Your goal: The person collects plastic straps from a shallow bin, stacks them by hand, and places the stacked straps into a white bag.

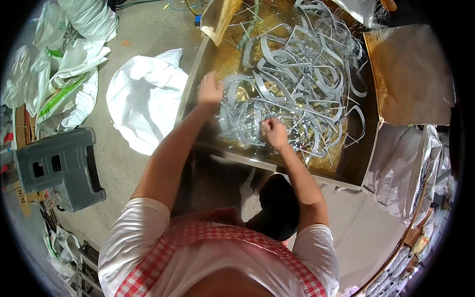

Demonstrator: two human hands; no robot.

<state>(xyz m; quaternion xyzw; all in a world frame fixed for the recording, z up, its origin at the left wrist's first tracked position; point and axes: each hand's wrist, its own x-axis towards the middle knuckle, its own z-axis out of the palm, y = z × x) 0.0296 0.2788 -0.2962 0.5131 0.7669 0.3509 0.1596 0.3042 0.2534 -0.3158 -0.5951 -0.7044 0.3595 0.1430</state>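
Bags of white-and-green plastic [81, 67] piled at upper left, above a dark-grey moulded plastic step stool [74, 171]. Next rightward, a crumpled white sack [133, 101] on the floor. Then the left hand [211, 90], just inside the left edge of a dark, wet-looking, raised-rim worktop [357, 153]; fingers blurred, no telling whether apart or together. Across the upper middle, on that worktop, a tangle of flat, curled grey strips [297, 84]. Right hand [274, 132] low among them, fingers seemingly curled inward; no telling whether clamped on a strip. Probably far from finished: many strips left loose and unsorted, no finished pile visible. Farther right, a tan, stained panel [413, 79].
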